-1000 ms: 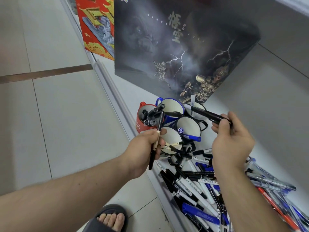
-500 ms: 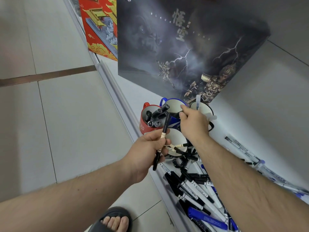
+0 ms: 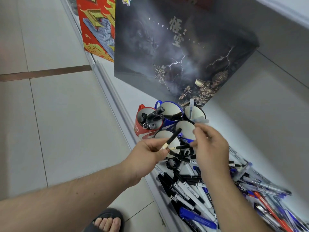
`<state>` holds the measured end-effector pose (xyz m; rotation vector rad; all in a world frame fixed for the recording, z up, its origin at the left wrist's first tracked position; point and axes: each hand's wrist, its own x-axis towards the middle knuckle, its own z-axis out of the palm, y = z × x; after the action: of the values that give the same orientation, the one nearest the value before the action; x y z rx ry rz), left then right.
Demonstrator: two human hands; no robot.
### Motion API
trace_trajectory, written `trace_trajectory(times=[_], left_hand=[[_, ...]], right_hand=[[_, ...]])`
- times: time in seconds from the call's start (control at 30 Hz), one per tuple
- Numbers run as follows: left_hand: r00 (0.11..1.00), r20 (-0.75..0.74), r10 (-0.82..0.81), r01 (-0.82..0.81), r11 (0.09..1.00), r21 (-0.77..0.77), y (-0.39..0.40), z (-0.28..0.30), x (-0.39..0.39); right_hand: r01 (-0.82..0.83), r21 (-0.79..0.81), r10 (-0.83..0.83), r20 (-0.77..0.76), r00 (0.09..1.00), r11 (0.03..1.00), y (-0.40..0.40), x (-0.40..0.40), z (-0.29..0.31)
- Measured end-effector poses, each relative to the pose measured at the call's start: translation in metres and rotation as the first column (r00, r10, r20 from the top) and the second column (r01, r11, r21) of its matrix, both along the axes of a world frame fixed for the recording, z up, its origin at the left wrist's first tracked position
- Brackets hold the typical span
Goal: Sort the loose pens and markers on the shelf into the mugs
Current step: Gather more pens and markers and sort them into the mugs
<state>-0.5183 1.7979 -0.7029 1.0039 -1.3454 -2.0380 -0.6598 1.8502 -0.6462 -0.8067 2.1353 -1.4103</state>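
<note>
From the head camera, the left hand (image 3: 147,153) is pinching a black marker (image 3: 172,138) between thumb and fingers, its capped end pointing up over the cluster of mugs. The right hand (image 3: 209,148) is hanging just beside it over the mugs, blurred, fingers loosely curled; whether it is holding anything I cannot tell.

The sorting is looking well short of half done. The red mug (image 3: 147,122) is already carrying a bundle of black markers, the blue mug (image 3: 168,111) is holding one black pen lying across its rim, and the far black mug (image 3: 194,113) is holding a clear pen standing upright. The two nearer mugs are showing mostly white insides, with a few pens resting at their edges.

Most of the work is remaining: a large loose pile (image 3: 200,190) of black, blue and red pens and markers is lying on the shelf (image 3: 130,91) just behind the hands, spreading toward the right edge of the view.
</note>
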Motion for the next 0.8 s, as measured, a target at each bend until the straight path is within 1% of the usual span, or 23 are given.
trace_trajectory(times=[0.07,0.13,0.2,0.27,0.3,0.33,0.37,0.4,0.47,0.5,0.57,0.67,0.73,0.8], left_hand=[[0.996,0.052,-0.067,0.071,0.994,-0.079,0.002,-0.003,0.001],[0.986,0.097,-0.135,0.150,0.975,-0.162,0.007,-0.001,-0.002],[0.973,0.162,-0.163,0.200,0.948,-0.246,0.008,-0.003,-0.004],[0.965,0.208,-0.160,0.219,0.928,-0.301,0.008,-0.001,-0.007],[0.962,0.240,-0.128,0.205,0.921,-0.332,0.009,-0.001,-0.007],[0.955,0.291,-0.061,0.173,0.910,-0.376,0.007,-0.003,-0.008],[0.938,0.346,0.029,0.129,0.897,-0.423,0.005,-0.005,-0.007],[0.921,0.372,0.115,0.063,0.898,-0.436,0.003,-0.005,-0.006],[0.908,0.350,0.229,-0.079,0.915,-0.396,-0.001,-0.007,-0.005],[0.902,0.349,0.252,-0.117,0.924,-0.365,-0.001,-0.006,-0.005],[0.889,0.382,0.252,-0.128,0.939,-0.320,0.001,-0.009,-0.005],[0.882,0.407,0.239,-0.119,0.947,-0.299,0.002,-0.015,-0.007],[0.885,0.399,0.241,-0.118,0.944,-0.308,0.002,-0.014,-0.008],[0.882,0.408,0.237,-0.098,0.938,-0.333,0.000,-0.013,-0.008]], right_hand=[[-0.036,0.003,0.036,0.098,0.995,0.999,0.013,0.012,-0.002],[-0.056,-0.006,0.056,0.127,0.990,0.998,0.025,0.018,-0.003],[-0.081,0.024,0.079,0.078,0.994,0.996,0.027,0.023,-0.010],[-0.062,0.032,0.061,0.012,0.998,0.998,0.032,0.024,-0.013],[-0.019,0.011,0.019,-0.017,1.000,1.000,0.035,0.023,-0.013],[0.045,-0.030,-0.046,-0.046,0.998,0.999,0.039,0.020,-0.012],[0.121,-0.094,-0.128,-0.068,0.989,0.988,0.043,0.016,-0.010],[0.196,-0.163,-0.210,-0.079,0.974,0.967,0.046,0.012,-0.010],[0.299,-0.249,-0.325,-0.066,0.944,0.921,0.050,0.005,-0.012],[0.312,-0.257,-0.338,-0.062,0.939,0.915,0.049,0.003,-0.015],[0.276,-0.218,-0.298,-0.076,0.951,0.936,0.042,0.004,-0.026],[0.167,-0.074,-0.176,-0.129,0.976,0.983,0.024,0.010,-0.046],[0.056,0.059,-0.040,-0.251,0.967,0.997,0.014,0.012,-0.059],[-0.076,0.207,0.154,-0.392,0.907,0.975,0.007,0.013,-0.068]])
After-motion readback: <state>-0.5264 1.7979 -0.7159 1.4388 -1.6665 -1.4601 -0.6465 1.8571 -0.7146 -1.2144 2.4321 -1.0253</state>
